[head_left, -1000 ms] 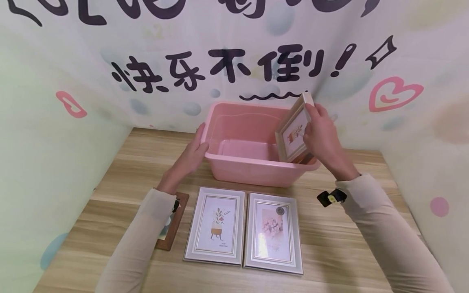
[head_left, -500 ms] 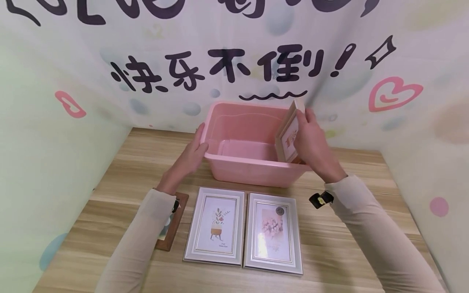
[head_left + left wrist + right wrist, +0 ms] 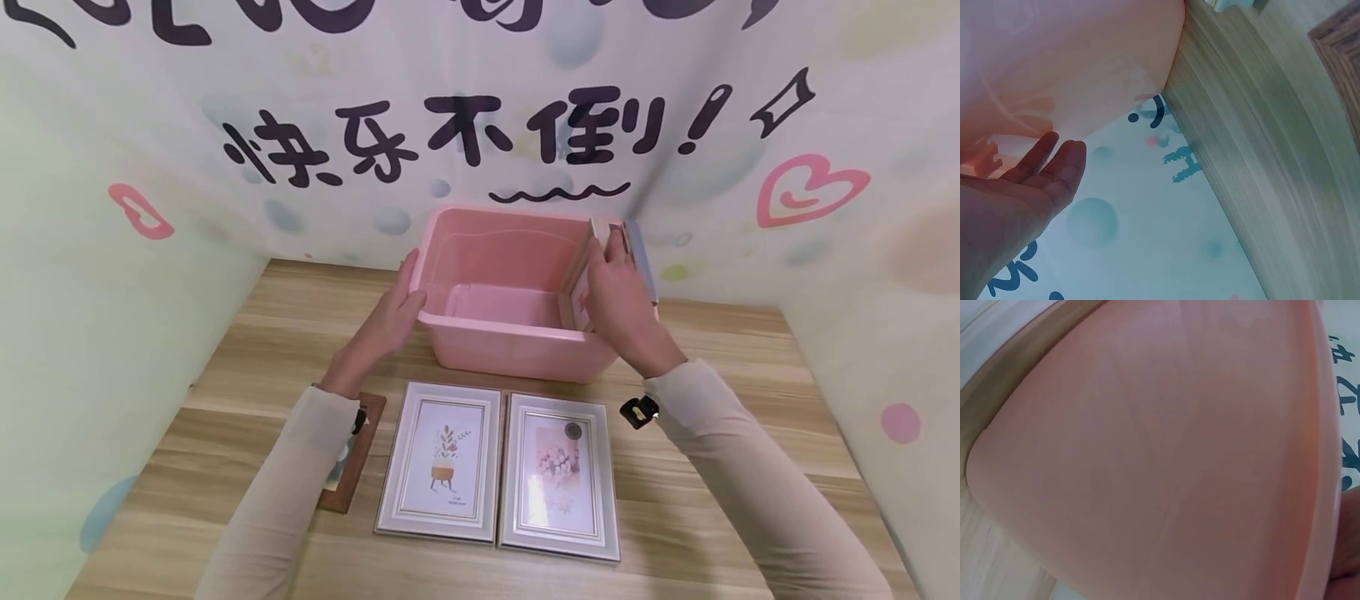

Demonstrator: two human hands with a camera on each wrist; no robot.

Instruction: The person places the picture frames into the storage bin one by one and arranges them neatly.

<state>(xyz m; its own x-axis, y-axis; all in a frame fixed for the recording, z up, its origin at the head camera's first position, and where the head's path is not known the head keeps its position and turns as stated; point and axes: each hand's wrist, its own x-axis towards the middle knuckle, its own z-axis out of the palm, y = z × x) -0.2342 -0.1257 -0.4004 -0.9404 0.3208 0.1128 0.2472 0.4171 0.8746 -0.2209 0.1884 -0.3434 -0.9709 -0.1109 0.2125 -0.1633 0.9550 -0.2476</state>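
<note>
A pink plastic basin (image 3: 517,354) stands on the table against the printed backdrop. My left hand (image 3: 384,321) grips its left rim; the left wrist view shows fingers (image 3: 1054,172) beneath the rim. At the basin's right end, my right hand (image 3: 624,308) holds a light wood picture frame (image 3: 570,310) by its upper part. The frame stands on edge inside, leaning to the right, and the hand covers much of it. Right beside the hand, the blue-grey edge of another upright frame (image 3: 642,260) shows. The basin wall (image 3: 1147,462) fills most of the right wrist view.
In front of the basin lie a white picture frame with a potted plant print (image 3: 442,462) and a white frame with a flower print (image 3: 558,475). A brown wooden frame (image 3: 352,467) lies partly under the left forearm. Printed cloth walls (image 3: 750,250) enclose the table (image 3: 712,467).
My right hand has moved left and down with the light wood frame, which now sits lower in the basin. A blue-grey frame edge has come into view. The left hand has stayed put.
</note>
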